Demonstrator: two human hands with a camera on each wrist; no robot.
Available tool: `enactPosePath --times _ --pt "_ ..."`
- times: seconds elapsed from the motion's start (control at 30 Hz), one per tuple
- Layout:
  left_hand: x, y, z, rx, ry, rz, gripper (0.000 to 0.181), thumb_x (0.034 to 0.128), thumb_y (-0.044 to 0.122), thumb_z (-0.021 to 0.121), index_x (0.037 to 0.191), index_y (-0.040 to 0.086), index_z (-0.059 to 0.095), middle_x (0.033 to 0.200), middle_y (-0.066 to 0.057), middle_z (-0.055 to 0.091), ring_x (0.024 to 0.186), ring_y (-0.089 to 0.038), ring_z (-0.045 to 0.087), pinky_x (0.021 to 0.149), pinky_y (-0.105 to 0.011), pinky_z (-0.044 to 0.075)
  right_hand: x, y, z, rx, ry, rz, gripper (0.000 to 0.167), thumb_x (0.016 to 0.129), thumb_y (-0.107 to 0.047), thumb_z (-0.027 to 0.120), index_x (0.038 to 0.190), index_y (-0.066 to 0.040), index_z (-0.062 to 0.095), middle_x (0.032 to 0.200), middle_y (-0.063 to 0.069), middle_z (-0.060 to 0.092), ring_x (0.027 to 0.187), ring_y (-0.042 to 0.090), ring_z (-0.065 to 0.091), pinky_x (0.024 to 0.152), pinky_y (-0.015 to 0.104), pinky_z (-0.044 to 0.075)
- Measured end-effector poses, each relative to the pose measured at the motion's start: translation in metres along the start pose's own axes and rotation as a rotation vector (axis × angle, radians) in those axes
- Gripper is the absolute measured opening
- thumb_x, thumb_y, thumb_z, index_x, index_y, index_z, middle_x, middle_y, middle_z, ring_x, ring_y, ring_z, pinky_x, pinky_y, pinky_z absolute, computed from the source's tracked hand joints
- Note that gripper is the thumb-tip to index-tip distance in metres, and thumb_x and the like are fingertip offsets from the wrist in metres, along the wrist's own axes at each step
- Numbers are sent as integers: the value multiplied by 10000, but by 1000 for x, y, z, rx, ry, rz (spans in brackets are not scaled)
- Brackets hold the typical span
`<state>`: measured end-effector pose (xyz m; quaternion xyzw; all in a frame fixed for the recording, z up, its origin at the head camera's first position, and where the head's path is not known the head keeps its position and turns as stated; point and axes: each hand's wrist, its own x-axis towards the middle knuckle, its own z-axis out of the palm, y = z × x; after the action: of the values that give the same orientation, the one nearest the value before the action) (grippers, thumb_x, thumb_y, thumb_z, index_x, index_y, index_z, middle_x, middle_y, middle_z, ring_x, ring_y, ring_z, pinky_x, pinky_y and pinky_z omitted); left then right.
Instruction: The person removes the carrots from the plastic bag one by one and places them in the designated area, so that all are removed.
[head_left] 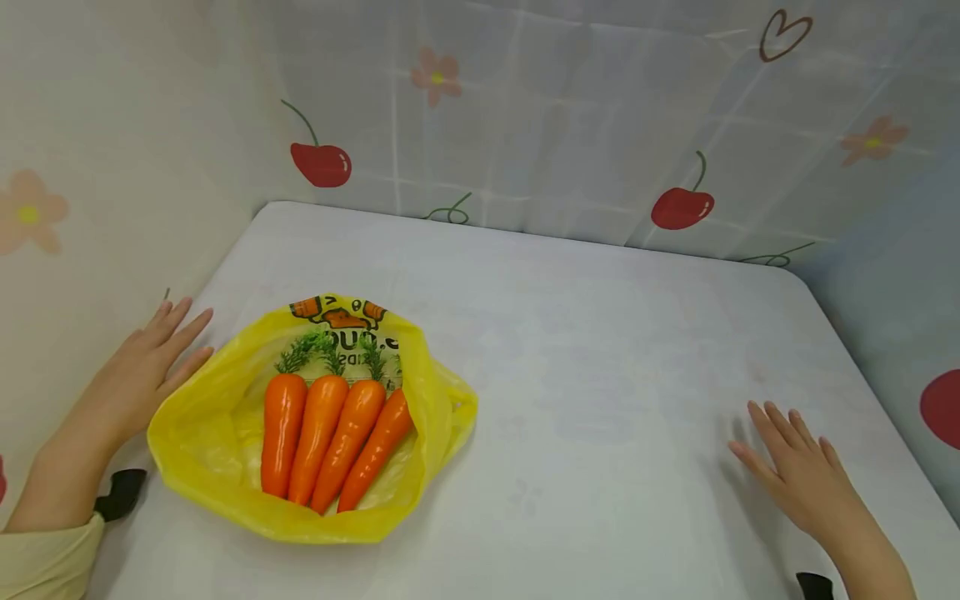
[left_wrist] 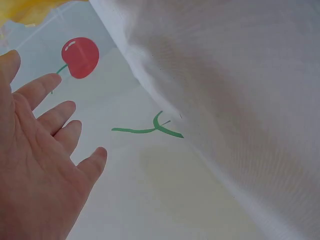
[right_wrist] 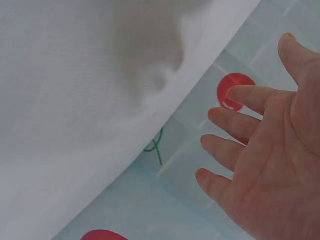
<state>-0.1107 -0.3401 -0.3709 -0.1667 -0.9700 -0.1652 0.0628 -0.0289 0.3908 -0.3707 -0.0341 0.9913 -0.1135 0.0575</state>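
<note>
Carrots [head_left: 316,433], four by my count, lie inside the yellow bag [head_left: 210,479], just right of the left hand [head_left: 150,362] and well left of the right hand [head_left: 804,477]. I have both released, fingers extended; I judge the carrots bagged, the mouth not yet closed.

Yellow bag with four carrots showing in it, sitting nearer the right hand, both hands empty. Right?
One fix: the yellow bag sits nearer the left hand, well away from the right hand; the head view shows it. The rest stands: four carrots showing in it, both hands empty.
</note>
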Motion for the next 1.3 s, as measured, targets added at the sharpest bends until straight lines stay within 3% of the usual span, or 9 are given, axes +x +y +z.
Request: enactPosePath --times 0.43,0.6,0.77,0.9,1.0,1.1,1.23,1.3 --pt "1 1 -3 -51 20 16 543 1010 234 418 1491 84 213 1529 -189 84 1389 -311 -18 1064 -524 -28 14 -43 -27 -54 68 -136 715 976 -387 473 1487 -15 139 1477 300 141 1369 376 -74 1016 563 -132" --pt "0 8 -11 -223 20 -8 509 1019 178 380 1498 117 217 1524 -188 115 1393 -276 -1 1064 -523 -31 24 -78 -40 -95 81 -215 735 959 -417 493 1496 -49 150 1494 257 157 1379 366 -23 1041 533 -107" --pt "-4 19 -20 -405 16 -30 481 1029 137 333 1498 166 232 1521 -59 187 1371 -125 98 1087 -316 21 36 -120 -49 -113 111 -337 729 941 -426 526 1498 -88 198 1510 188 191 1388 333 51 1071 512 -33" --pt "-7 29 -26 -434 24 -39 468 1032 120 317 1492 183 260 1483 126 234 1311 22 166 1011 -125 87 45 -153 -54 -115 130 -452 710 940 -427 528 1498 -115 218 1522 127 196 1394 285 73 1086 485 14" --pt "-10 37 -30 -437 34 -45 458 1029 107 323 1483 144 285 1455 164 271 1252 93 212 938 -44 131 51 -176 -59 -118 149 -532 703 948 -433 510 1503 -131 202 1531 96 178 1397 256 66 1090 472 32" --pt "-14 45 -32 -436 9 -45 451 1030 109 318 1480 125 289 1475 23 301 1268 72 216 913 -20 146 58 -198 -64 -112 179 -614 708 948 -447 501 1507 -147 187 1536 70 166 1398 228 64 1093 457 43" --pt "-20 53 -32 -410 -69 -62 443 1036 143 319 1476 104 291 1442 -225 319 1340 -204 243 882 -8 150 65 -225 -66 -106 221 -724 708 947 -478 480 1505 -148 197 1532 62 180 1396 210 78 1096 441 52" --pt "-24 55 -30 -385 -109 -80 450 1034 173 344 1477 110 294 1430 -235 335 1315 -256 281 861 -3 165 68 -237 -66 -106 231 -768 702 950 -489 462 1503 -142 204 1530 66 190 1396 205 80 1097 437 55"
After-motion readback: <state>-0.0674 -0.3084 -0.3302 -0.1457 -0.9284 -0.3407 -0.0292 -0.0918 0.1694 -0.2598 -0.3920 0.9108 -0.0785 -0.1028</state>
